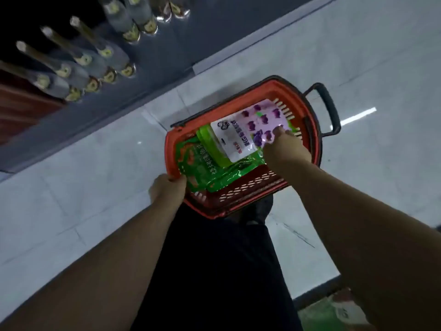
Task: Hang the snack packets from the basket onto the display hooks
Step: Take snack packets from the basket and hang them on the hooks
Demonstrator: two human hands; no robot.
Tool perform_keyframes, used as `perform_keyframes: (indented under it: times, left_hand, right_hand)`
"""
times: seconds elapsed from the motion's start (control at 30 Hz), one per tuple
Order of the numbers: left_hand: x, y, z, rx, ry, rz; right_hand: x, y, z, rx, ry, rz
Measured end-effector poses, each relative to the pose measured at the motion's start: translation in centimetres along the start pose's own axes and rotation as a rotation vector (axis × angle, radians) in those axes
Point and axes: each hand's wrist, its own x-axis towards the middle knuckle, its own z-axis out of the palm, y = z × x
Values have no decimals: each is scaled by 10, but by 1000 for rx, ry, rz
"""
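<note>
A red plastic basket with a black handle stands on the floor below me. On top inside lies a white and purple snack packet; green packets lie under it. My right hand reaches into the basket and pinches the purple packet at its near corner. My left hand grips the basket's near left rim. No display hooks are clearly in view.
Rows of wrapped bottles stand on a dark shelf unit at upper left. Pale glossy floor tiles surround the basket. My dark trousers fill the lower middle. A green packet lies at bottom right.
</note>
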Motion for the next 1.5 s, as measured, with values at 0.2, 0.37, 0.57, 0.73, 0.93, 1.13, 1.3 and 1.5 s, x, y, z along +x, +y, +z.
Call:
perform_keyframes:
  times: [0.2, 0.37, 0.57, 0.73, 0.93, 1.13, 1.3, 1.5]
  left_hand:
    - [53, -23, 80, -225, 248, -381]
    - [94, -49, 126, -296, 323, -383]
    - [115, -54, 129, -344, 424, -374]
    - [123, -53, 116, -289, 440, -386]
    - [116, -14, 68, -230, 470, -216]
    - [62, 48, -10, -129, 323, -20]
    - [-16, 130, -82, 96, 217, 297]
    - [-155, 269, -151, 196, 187, 650]
  right_hand:
    - [99, 53, 14, 108, 136, 124]
    - [168, 99, 25, 206, 237, 244]
    - [200, 112, 40, 221, 280, 245]
    - [209, 124, 45, 271, 296, 228]
    - [183, 133, 29, 328, 280, 266]
    - [96, 143, -43, 415, 290, 362]
    - [-10, 167, -126, 538, 317, 439]
    - [-144, 204, -238, 670, 470, 485]
